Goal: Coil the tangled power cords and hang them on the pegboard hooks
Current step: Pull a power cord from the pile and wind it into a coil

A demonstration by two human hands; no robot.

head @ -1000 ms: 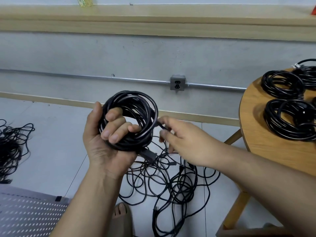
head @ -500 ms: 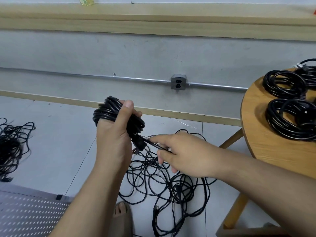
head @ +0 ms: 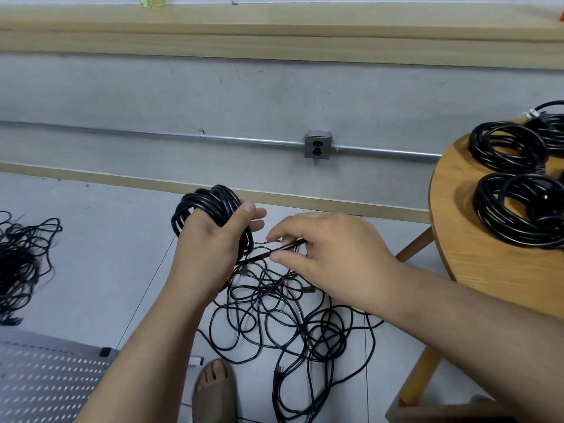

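My left hand (head: 210,248) grips a coil of black power cord (head: 207,206), held above the floor with the back of the hand toward me. My right hand (head: 329,254) pinches the loose end of that cord (head: 274,250) just right of the coil. Below both hands a tangle of black cords (head: 283,315) lies spread on the grey floor. A white pegboard (head: 45,383) shows at the bottom left corner.
A round wooden table (head: 476,264) on the right carries coiled black cords (head: 518,203). Another black tangle (head: 21,264) lies on the floor at far left. A wall socket (head: 317,145) sits on a metal conduit. My sandalled foot (head: 215,389) is at the bottom.
My left hand has turned the coil over, from loops facing me to the back of the hand facing me. My right hand has drawn the cord end to the right of the coil.
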